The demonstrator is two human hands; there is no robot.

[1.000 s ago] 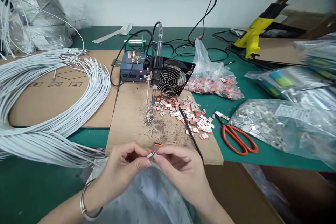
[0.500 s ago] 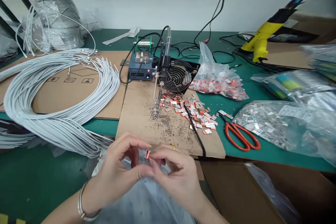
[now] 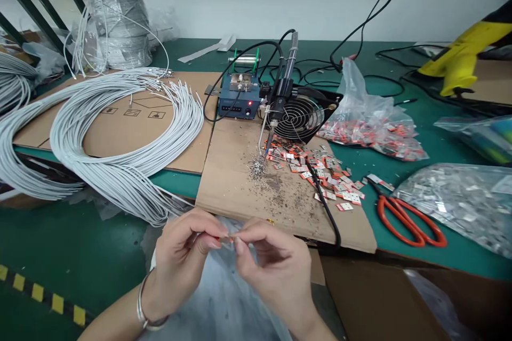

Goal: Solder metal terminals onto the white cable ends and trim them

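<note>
Both hands meet low in the middle of the head view, in front of the cardboard sheet (image 3: 236, 170). Between their fingertips is a small orange-and-white piece (image 3: 229, 239), mostly covered. My left hand (image 3: 186, 258), with a bangle at the wrist, pinches its left side between thumb and forefinger. My right hand (image 3: 272, 266) pinches at its right side. Beyond them, similar small orange-and-white pieces (image 3: 344, 186) lie scattered on the cardboard, near a soldering iron (image 3: 283, 93) in its holder.
Coiled white cables (image 3: 120, 165) lie at the left. A blue soldering station (image 3: 239, 98) and black fan (image 3: 300, 117) stand behind. Orange-handled scissors (image 3: 408, 221), bags of small parts (image 3: 460, 197) and a yellow tool (image 3: 460, 61) are at the right. An open carton (image 3: 360, 293) is below.
The view has turned, shifting the bench items rightward. My left thumb and forefinger have closed on the small piece, and the fingertips of both hands now cover more of it.
</note>
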